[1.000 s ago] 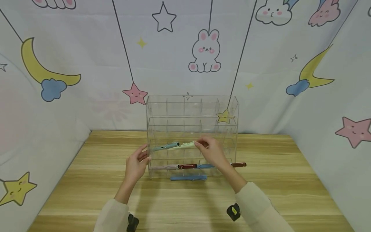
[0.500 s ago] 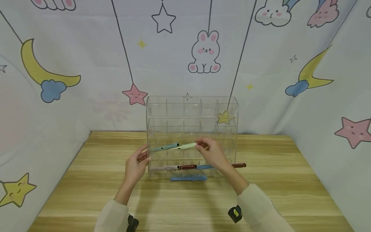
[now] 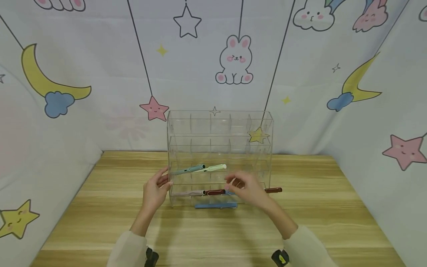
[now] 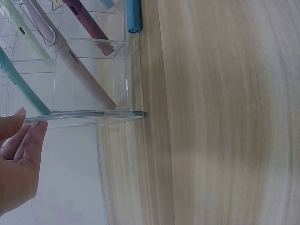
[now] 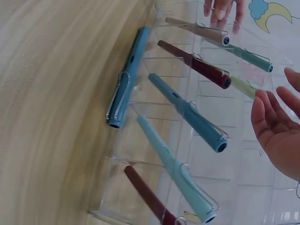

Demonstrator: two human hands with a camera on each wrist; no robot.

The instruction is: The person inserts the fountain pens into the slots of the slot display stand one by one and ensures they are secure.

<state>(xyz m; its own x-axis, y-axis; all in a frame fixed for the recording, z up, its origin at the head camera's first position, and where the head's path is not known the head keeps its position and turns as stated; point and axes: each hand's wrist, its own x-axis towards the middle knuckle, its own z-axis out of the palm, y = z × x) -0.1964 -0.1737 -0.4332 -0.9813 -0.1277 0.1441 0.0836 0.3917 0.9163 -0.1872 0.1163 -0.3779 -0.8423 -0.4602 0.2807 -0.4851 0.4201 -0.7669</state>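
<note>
A clear acrylic pen rack [image 4: 84, 114] stands upright on the wooden table. My left hand [image 3: 156, 190] grips its left side panel, thumb on one face and fingers on the other. In the third tier down, a teal pen [image 3: 188, 169] and a pale green pen [image 3: 215, 168] lie slanted side by side. My right hand [image 3: 250, 189] hovers in front of the rack, below the pale green pen's cap end, with loosely bent fingers and nothing in them. The lowest tier holds a pinkish pen [image 4: 77, 63], a dark red pen [image 5: 201, 65], a blue pen [image 5: 190, 115] and others.
Another blue pen [image 3: 216, 205] lies flat on the table [image 3: 213, 237] along the rack's front foot. A reddish-brown pen [image 3: 274, 190] sticks out past the rack's right side. Behind the rack hangs a white cloth [image 3: 200, 74] printed with cartoons.
My right hand has let go of the pale green pen, which stays in the rack, and has moved down and slightly right. The left hand keeps its grip on the rack.
</note>
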